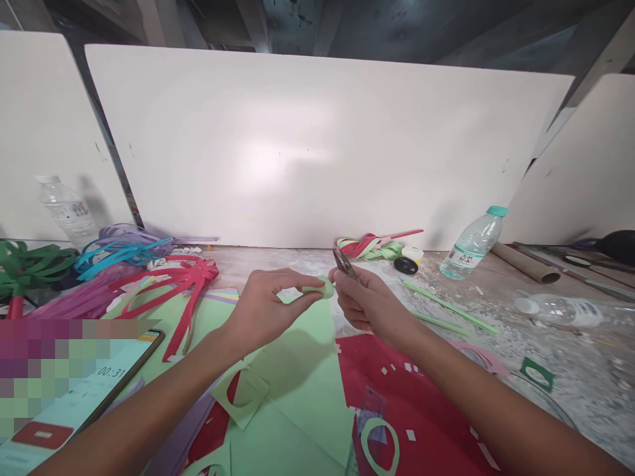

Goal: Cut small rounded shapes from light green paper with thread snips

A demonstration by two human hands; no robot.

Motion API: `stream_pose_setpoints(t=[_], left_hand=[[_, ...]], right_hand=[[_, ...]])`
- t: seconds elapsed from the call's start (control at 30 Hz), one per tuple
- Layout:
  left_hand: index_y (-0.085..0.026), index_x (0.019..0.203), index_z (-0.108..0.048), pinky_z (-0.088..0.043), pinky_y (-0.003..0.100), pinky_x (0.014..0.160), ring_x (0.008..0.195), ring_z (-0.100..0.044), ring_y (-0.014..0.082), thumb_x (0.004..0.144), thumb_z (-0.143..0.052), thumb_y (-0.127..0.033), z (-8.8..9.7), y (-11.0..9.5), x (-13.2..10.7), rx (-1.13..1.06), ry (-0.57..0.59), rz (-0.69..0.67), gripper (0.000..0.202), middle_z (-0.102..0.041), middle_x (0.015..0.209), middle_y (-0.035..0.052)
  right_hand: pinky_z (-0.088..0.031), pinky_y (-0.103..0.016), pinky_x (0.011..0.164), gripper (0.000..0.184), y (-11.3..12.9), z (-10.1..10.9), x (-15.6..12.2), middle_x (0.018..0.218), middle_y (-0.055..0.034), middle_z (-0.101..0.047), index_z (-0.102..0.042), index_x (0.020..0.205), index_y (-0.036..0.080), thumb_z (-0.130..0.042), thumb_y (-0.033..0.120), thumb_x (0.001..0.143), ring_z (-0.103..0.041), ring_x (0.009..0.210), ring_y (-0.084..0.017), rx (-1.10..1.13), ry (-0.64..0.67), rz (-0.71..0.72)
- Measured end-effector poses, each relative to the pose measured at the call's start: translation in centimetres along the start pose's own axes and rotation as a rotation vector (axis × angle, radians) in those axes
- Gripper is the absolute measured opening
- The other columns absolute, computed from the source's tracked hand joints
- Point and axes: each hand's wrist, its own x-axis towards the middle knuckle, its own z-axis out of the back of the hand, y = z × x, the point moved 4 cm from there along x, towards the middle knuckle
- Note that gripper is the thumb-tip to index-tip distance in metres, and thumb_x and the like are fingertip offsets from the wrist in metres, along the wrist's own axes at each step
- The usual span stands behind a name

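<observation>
Above the green paper sheet point(302, 370), the left hand point(262, 301) pinches a small green paper piece point(321, 288) up level with the scissors point(344, 262), gripped in the right hand point(370, 301), blades slightly parted, so the blades meet its edge

Both bare forearms reach forward from the lower corners and meet at the middle. The left hand point(262, 301) pinches with thumb and forefinger (other fingers curled under), while the right hand point(370, 304) is closed, knuckles facing left, nearly touching it.
</observation>
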Motion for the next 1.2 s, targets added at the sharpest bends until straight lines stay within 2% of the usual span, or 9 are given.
stream_pose_setpoints(t=[0.1, 0.3, 0.47, 0.57, 0.7, 0.9, 1.03, 1.13, 1.2], left_hand=[[-0.025, 0.085, -0.075, -0.053, 0.023, 0.075, 0.08, -0.068, 0.0155, 0.075, -0.069, -0.03, 0.2, 0.2, 0.0, -0.021, -0.054, 0.034, 0.013, -0.075, 0.086, -0.0016], [-0.026, 0.084, -0.075, -0.055, 0.023, 0.071, 0.083, -0.068, 0.0172, 0.072, -0.071, -0.036, 0.0, 0.7, 0.2, -0.149, -0.056, 0.191, 0.016, -0.074, 0.087, -0.001], [-0.024, 0.085, -0.075, -0.055, 0.024, 0.068, 0.081, -0.067, 0.0181, 0.073, -0.071, -0.037, -0.2, 0.7, 0.3, -0.216, -0.008, 0.222, 0.018, -0.074, 0.088, 0.0009], [-0.024, 0.085, -0.074, -0.054, 0.026, 0.072, 0.084, -0.067, 0.0187, 0.075, -0.069, -0.034, -0.4, 0.7, 0.2, -0.244, 0.039, 0.211, 0.015, -0.073, 0.09, 0.0011], [-0.023, 0.09, -0.071, -0.053, 0.026, 0.075, 0.087, -0.066, 0.0176, 0.078, -0.067, -0.031, -0.6, 0.7, 0.2, -0.353, 0.093, 0.188, 0.015, -0.073, 0.092, 0.0014], [-0.024, 0.106, -0.063, -0.049, 0.023, 0.058, 0.073, -0.065, 0.0162, 0.075, -0.069, -0.036, -0.7, 1.1, 0.2, -0.392, 0.119, 0.261, 0.034, -0.072, 0.083, 0.0026], [-0.021, 0.091, -0.07, -0.052, 0.027, 0.07, 0.079, -0.063, 0.0172, 0.076, -0.068, -0.037, -0.4, 0.6, 0.2, -0.225, 0.051, 0.166, 0.022, -0.069, 0.088, 0.0048], [-0.021, 0.091, -0.07, -0.052, 0.029, 0.075, 0.085, -0.063, 0.0182, 0.077, -0.065, -0.035, -0.3, 0.0, 0.2, -0.167, 0.014, 0.09, 0.02, -0.066, 0.095, 0.0059], [-0.02, 0.09, -0.07, -0.052, 0.029, 0.076, 0.085, -0.062, 0.0179, 0.078, -0.065, -0.036, -0.4, 0.1, 0.1, -0.175, 0.009, 0.101, 0.02, -0.065, 0.094, 0.0059]], right_hand=[[-0.012, -0.02, 0.038, 0.03, 0.2, 0.3, 0.1, 0.056, 0.0098, -0.019, -0.049, 0.088, 0.024, -0.053, 0.054, 0.085, -0.011, 0.045, -0.007, -0.084, -0.062, 0.045], [-0.023, -0.021, 0.045, 0.026, 1.2, -0.3, -0.6, 0.056, 0.0095, -0.023, -0.053, 0.102, 0.025, -0.064, 0.033, 0.081, -0.024, 0.05, -0.009, -0.456, -0.156, 0.279], [-0.025, -0.022, 0.047, 0.031, 1.9, -0.6, -1.5, 0.058, 0.0082, -0.033, -0.053, 0.106, 0.023, -0.065, 0.027, 0.078, -0.029, 0.051, -0.01, -0.694, -0.296, 0.472], [-0.029, -0.022, 0.048, 0.028, 2.0, -0.8, -1.6, 0.06, 0.0059, -0.042, -0.055, 0.104, 0.021, -0.064, 0.029, 0.079, -0.035, 0.052, -0.01, -0.755, -0.315, 0.537], [-0.027, -0.023, 0.046, 0.016, 2.0, -0.7, -1.4, 0.056, 0.006, -0.039, -0.06, 0.09, 0.021, -0.063, 0.032, 0.079, -0.031, 0.049, -0.01, -0.798, -0.336, 0.512], [-0.024, -0.022, 0.044, 0.01, 2.0, -0.2, -1.1, 0.052, 0.0079, -0.031, -0.062, 0.086, 0.021, -0.063, 0.027, 0.078, -0.027, 0.047, -0.009, -0.698, -0.348, 0.435], [-0.023, -0.022, 0.044, 0.012, 1.9, -0.1, -1.1, 0.052, 0.0078, -0.029, -0.065, 0.086, 0.021, -0.064, 0.031, 0.079, -0.026, 0.048, -0.009, -0.664, -0.324, 0.412], [-0.023, -0.022, 0.043, 0.014, 1.7, 0.0, -1.0, 0.052, 0.0074, -0.03, -0.065, 0.085, 0.021, -0.064, 0.034, 0.079, -0.026, 0.048, -0.009, -0.581, -0.307, 0.373], [-0.021, -0.021, 0.042, 0.017, 1.4, -0.1, -1.0, 0.053, 0.0073, -0.03, -0.065, 0.085, 0.021, -0.065, 0.036, 0.079, -0.024, 0.047, -0.008, -0.49, -0.285, 0.326]])
